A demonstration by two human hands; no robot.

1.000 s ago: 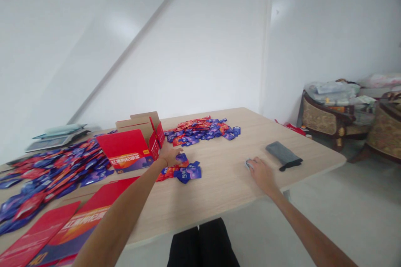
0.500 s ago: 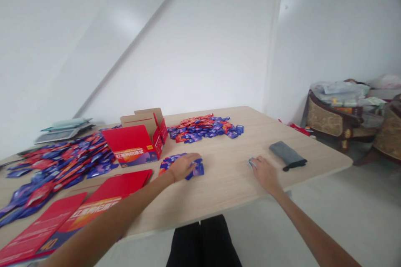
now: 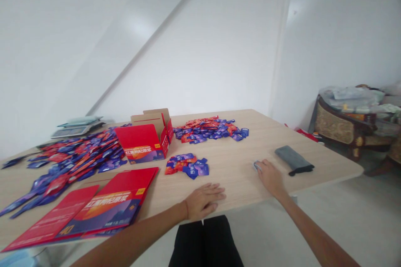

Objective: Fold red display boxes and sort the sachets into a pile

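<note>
My left hand [image 3: 203, 201] lies flat and open on the wooden table [image 3: 238, 183] near its front edge, holding nothing. Just beyond it sits a small heap of blue and red sachets [image 3: 187, 165]. My right hand [image 3: 269, 175] rests on the table further right, fingers curled over a small pale object [image 3: 256, 165] that I cannot make out. An open red carton [image 3: 145, 144] stands upright behind the small heap.
A large spread of sachets [image 3: 72, 158] covers the left of the table and another pile [image 3: 211, 129] lies at the back. Flat red cartons [image 3: 103, 206] lie front left. A grey pouch [image 3: 293, 159] sits right, a scale [image 3: 78, 124] back left. Cluttered armchairs [image 3: 347, 125] stand beyond.
My left hand left the small sachet heap and drew back toward me, ending flat on the table edge. My right hand stayed put. The view shifted slightly left.
</note>
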